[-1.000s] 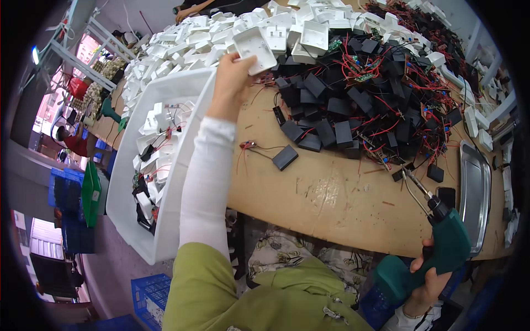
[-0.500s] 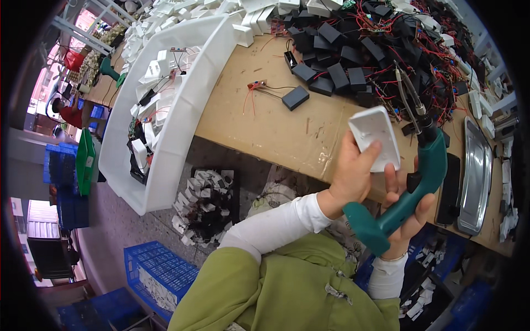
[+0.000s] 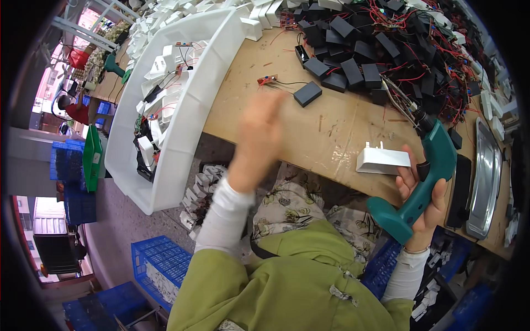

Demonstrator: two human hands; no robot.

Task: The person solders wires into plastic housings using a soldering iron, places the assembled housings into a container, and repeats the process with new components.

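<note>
My right hand (image 3: 426,220) is wrapped round the grip of a green soldering gun (image 3: 440,157), its metal tip pointing away toward the heap of parts. Against the fingertips of that hand is a white plug housing (image 3: 381,160), its pins upward at the table's near edge. Smeared by motion, my left hand (image 3: 258,138) reaches over the table's edge, and its fingers cannot be made out. Just beyond them lies a small circuit board (image 3: 268,80) with red parts. Thin wires join it to a black box (image 3: 307,94).
A large white bin (image 3: 185,127) of housings and wired boards stands left of the cardboard-topped table (image 3: 314,135). Black boxes with red wires (image 3: 353,71) are heaped at the far right. A metal tray (image 3: 486,182) lies at the right edge. A blue crate (image 3: 160,267) sits below.
My left hand has let go of the white housing and moved left toward the circuit board. The housing has turned pins-up beside my right fingers. The soldering gun stays in my right hand.
</note>
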